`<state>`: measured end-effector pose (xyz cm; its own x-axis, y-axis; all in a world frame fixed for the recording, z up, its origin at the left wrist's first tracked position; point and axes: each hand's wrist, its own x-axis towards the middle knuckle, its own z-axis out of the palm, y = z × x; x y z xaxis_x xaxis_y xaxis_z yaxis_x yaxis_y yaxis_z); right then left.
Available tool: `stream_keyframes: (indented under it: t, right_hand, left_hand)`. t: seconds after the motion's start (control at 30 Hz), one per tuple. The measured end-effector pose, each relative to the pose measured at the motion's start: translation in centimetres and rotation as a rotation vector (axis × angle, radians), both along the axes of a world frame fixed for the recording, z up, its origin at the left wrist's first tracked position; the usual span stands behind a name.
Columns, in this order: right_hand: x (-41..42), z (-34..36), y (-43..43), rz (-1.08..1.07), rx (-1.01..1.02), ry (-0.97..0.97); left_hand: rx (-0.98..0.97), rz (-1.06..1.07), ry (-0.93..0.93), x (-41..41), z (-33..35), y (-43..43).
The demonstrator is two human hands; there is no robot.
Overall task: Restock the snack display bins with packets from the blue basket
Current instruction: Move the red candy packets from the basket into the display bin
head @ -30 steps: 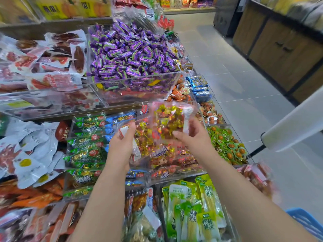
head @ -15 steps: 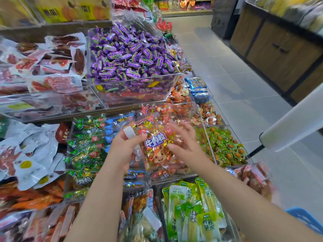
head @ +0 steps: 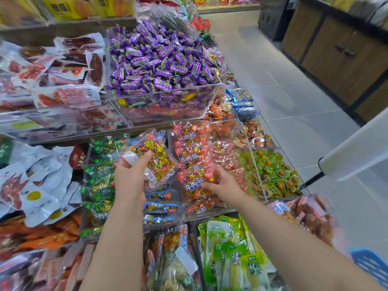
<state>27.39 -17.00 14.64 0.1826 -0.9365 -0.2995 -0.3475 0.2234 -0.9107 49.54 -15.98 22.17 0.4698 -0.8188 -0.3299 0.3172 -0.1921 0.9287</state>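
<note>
Lowered: one red packet (head: pixel 195 182), gripped by your right hand (head: pixel 221 184) in the bin (head: pixel 212 214).
Left hand (head: pixel 130 178) pinches one gold packet (head: pixel 156 157).

In my left hand (head: pixel 130 177), a clear packet (head: pixel 156 156) of gold-wrapped sweets tilts just left of the clear bin (head: pixel 212 213). My right hand (head: pixel 222 185) holds a red-labelled packet (head: pixel 194 183) atop that bin's near-end stack. The blue basket (head: pixel 371 267) shows one corner, well right of the bin.
</note>
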Motion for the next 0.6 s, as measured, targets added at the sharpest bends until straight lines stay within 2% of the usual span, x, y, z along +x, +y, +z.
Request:
stream_keyframes:
  t: [0.2, 0.43, 0.6]
  right_hand:
    - [0.3, -1.9, 0.7, 0.110, -0.070, 0.145]
    - [-1.1, -1.7, -0.2, 0.152, -0.038, 0.298]
    - [-0.5, -1.1, -1.1, 0.208, 0.050, 0.347]
  left_hand:
    - [0.042, -0.065, -0.017, -0.3, -0.6, 0.4]
    - [0.064, -0.127, -0.002, -0.8, -0.7, 0.4]
    - [0.046, -0.139, 0.094, -1.1, -1.0, 0.2]
